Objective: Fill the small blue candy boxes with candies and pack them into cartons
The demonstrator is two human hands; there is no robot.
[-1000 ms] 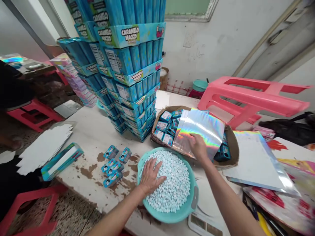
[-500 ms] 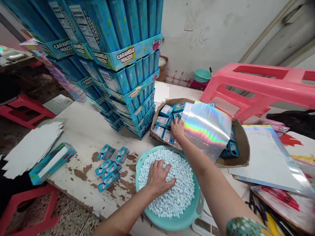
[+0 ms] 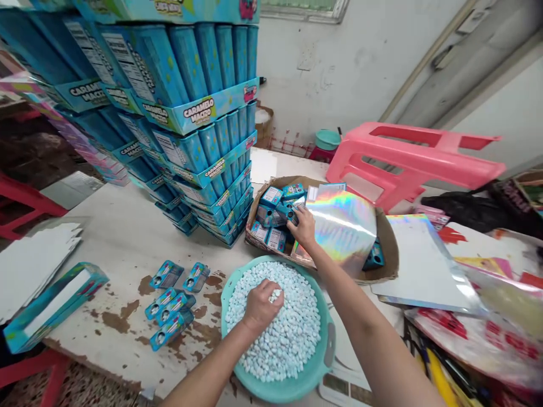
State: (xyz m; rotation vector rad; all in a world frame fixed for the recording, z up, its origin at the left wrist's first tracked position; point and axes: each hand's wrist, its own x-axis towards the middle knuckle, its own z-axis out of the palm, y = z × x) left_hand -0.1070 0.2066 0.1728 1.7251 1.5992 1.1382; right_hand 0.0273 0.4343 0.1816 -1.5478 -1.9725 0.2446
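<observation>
My left hand (image 3: 262,307) is curled around some of the white and pale blue candies (image 3: 292,333) that fill a turquoise basin (image 3: 280,393). Behind the basin, my right hand (image 3: 302,227) reaches into a cardboard box (image 3: 389,249) and grips a small blue box (image 3: 287,212) between thumb and fingers. More small blue boxes lie around it. A shiny holographic sheet (image 3: 343,226) rests in the same cardboard box, beside my right hand. Several filled small boxes (image 3: 172,328) lie on the table left of the basin.
Tall stacked blue display trays (image 3: 199,113) stand at the back left. An open blue tray (image 3: 53,308) and white card sheets (image 3: 38,260) lie at the left. A pink stool (image 3: 407,152) is behind the cardboard box; a sheet stack (image 3: 424,265) lies at the right.
My left hand has closed from spread fingers around some candies. My right hand has lifted a small blue box slightly among the others. The view has shifted to the right.
</observation>
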